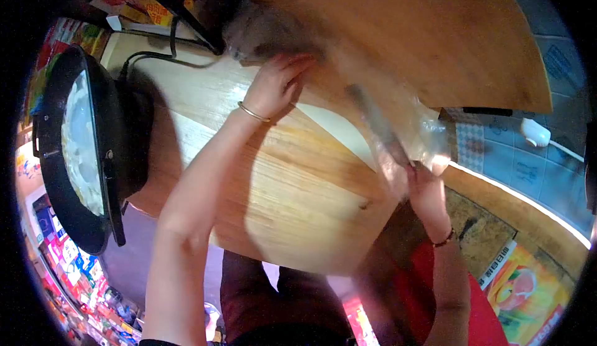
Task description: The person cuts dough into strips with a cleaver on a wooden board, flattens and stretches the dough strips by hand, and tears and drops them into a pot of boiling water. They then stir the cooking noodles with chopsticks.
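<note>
My left hand (278, 86), with a bangle at its wrist, is over the far middle of the wooden table. Its fingers are drawn together at the edge of a crumpled, see-through plastic bag (267, 32), smeared by motion. On the right, my right hand (428, 191) is closed on a filmy, shiny part of the plastic near the table's right edge. A long grey streak (379, 122) slants up and left from that hand; blur hides what it is. Between both hands the plastic looks stretched and partly transparent.
A black electric pan (115, 153) holding something pale stands at the left, its cord (149, 53) running back. A wooden stool or board (423, 35) curves across the back right. A white plug (535, 132) lies on the blue patterned surface. Colourful packets (74, 265) crowd the lower left.
</note>
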`<state>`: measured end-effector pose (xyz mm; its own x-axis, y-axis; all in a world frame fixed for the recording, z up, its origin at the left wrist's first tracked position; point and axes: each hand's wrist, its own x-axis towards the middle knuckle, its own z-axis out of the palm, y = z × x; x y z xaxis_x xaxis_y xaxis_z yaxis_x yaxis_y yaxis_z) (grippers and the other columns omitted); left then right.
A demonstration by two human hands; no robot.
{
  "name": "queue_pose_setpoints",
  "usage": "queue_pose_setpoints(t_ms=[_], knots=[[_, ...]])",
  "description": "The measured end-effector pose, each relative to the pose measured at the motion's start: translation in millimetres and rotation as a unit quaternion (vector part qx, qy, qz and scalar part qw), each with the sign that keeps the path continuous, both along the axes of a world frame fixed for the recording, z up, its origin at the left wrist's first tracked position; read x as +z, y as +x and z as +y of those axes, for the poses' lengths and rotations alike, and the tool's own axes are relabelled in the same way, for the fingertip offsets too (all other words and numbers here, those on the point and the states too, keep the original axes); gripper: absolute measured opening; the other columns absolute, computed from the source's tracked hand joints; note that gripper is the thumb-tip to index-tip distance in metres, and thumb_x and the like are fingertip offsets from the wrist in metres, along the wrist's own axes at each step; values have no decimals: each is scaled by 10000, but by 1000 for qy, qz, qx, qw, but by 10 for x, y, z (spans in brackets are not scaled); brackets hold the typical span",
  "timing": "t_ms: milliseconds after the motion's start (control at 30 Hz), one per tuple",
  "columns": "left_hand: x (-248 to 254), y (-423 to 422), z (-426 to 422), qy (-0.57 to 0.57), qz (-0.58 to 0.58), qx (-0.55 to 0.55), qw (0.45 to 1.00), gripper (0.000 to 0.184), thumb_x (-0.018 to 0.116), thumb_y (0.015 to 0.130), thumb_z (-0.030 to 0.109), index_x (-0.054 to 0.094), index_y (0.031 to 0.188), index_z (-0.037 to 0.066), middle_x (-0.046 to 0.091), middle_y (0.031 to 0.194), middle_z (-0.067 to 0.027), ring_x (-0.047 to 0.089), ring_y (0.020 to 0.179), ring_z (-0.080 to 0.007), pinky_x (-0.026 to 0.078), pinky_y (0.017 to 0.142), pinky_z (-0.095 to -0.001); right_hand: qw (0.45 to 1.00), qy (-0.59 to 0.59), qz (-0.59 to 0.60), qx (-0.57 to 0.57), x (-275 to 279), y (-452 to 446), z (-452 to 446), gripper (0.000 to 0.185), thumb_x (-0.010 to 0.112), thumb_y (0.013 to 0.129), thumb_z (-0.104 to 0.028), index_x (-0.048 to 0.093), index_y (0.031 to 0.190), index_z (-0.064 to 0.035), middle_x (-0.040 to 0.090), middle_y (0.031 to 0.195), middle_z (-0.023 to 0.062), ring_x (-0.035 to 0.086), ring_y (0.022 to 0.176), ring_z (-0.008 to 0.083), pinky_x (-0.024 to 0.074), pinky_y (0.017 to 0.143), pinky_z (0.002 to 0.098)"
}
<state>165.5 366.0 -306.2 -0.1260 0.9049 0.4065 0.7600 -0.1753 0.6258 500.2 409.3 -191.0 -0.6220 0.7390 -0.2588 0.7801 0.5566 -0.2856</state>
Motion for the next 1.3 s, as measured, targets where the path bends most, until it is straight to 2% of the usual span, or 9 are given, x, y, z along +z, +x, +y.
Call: queue_pose_setpoints(t_ms=[33, 167, 300, 367, 500, 833, 933, 1033, 1300], knots=[[12, -5, 2, -1, -5, 1, 1000, 335, 499, 752, 59, 544, 1084, 62, 549, 1068, -153, 490, 984, -345, 398, 869, -390, 998, 14, -44, -52, -12, 115, 78, 174, 477, 856, -158, 540, 860, 4, 526, 697, 223, 541, 608, 370, 424, 525, 399], [-35, -19, 91, -14, 22, -28, 999, 331, 510, 757, 89, 543, 1086, 64, 556, 1053, -143, 500, 974, -327, 403, 863, -378, 992, 121, -8, 37, 43, 417, 355, 147, 488, 844, -168, 576, 888, -58, 572, 715, 158, 560, 596, 330, 456, 516, 389], [-110, -3, 115, -35, -82, -4, 996, 310, 502, 781, 125, 543, 1081, 58, 565, 1031, -151, 528, 944, -312, 415, 849, -359, 997, 50, 45, 35, 54, 292, 147, 151, 482, 847, -163, 576, 909, -63, 569, 713, 169, 555, 611, 342, 455, 524, 394], [-101, 17, 98, -44, -123, 19, 991, 303, 500, 786, 136, 545, 1075, 55, 569, 1015, -155, 536, 929, -313, 422, 836, -357, 992, 33, 8, 120, 36, 45, 24, 167, 482, 842, -118, 541, 913, 22, 558, 718, 197, 532, 635, 379, 430, 562, 406], [-73, -14, -3, -30, -136, 81, 987, 297, 504, 783, 154, 547, 1058, 47, 575, 977, -154, 551, 896, -311, 441, 793, -353, 994, -108, -4, 14, 5, -255, -26, 171, 479, 846, -135, 543, 912, 9, 541, 721, 224, 535, 659, 384, 434, 581, 403], [-164, -34, 1, -6, -106, 83, 991, 301, 550, 760, 160, 541, 1037, 40, 571, 926, -141, 549, 856, -304, 449, 751, -359, 996, -60, -18, 59, -25, -310, -26, 191, 477, 856, -224, 535, 932, -58, 589, 774, 188, 576, 644, 365, 477, 554, 426], [-184, -34, 4, -4, -88, 88, 992, 300, 548, 765, 166, 541, 1037, 40, 569, 929, -142, 547, 854, -306, 448, 750, -358, 996, -66, -4, 60, -7, -322, -31, 160, 486, 844, -118, 541, 901, 21, 556, 738, 218, 542, 687, 383, 438, 617, 405], [-186, -29, 2, -21, -101, 88, 991, 295, 543, 770, 169, 542, 1038, 45, 570, 931, -143, 546, 854, -308, 447, 752, -358, 996, -65, -29, 59, -33, -291, -18, 187, 472, 856, -213, 534, 945, -61, 591, 789, 186, 575, 653, 368, 479, 560, 425], [-187, -4, 3, -60, -165, 75, 982, 295, 534, 765, 163, 545, 1045, 69, 566, 971, -141, 534, 905, -320, 434, 797, -368, 993, -68, -67, 69, -7, -388, -21, 143, 504, 847, -154, 514, 837, -12, 531, 631, 212, 540, 592, 385, 423, 510, 429]])
